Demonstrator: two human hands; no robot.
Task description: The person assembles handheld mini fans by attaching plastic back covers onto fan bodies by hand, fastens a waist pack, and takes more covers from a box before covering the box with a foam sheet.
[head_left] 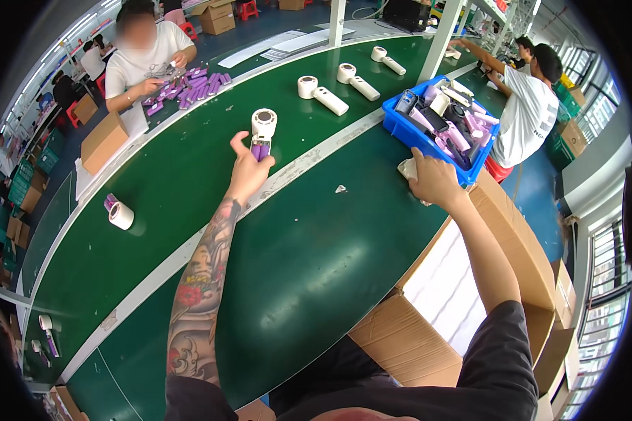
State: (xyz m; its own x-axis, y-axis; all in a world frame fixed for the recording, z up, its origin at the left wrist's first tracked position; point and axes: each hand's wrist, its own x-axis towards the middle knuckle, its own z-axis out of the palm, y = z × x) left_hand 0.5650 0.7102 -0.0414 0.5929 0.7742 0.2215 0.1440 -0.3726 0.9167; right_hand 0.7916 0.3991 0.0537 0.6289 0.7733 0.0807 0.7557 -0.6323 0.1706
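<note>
My left hand (pixel 250 172) reaches over the green conveyor belt to a white handheld fan (pixel 263 122) with purple cells showing at its handle end. The index finger and thumb are spread on either side of those cells, with the index finger apart from the fan; the other fingers are hidden. At the near corner of the blue bin (pixel 416 141), my right hand (pixel 437 181) has its fingers curled over an off-white, cloth-like piece (pixel 406 168) lying on the green table. Loose purple, white and black fan parts (pixel 451 116) fill that bin.
More white fans (pixel 323 96) lie farther along the belt, and another (pixel 121 215) sits to the left. Across it, a person (pixel 147 59) handles a pile of purple cells (pixel 189 88). Another person (pixel 530 105) works at right. Cardboard boxes (pixel 407 337) stand below my right arm.
</note>
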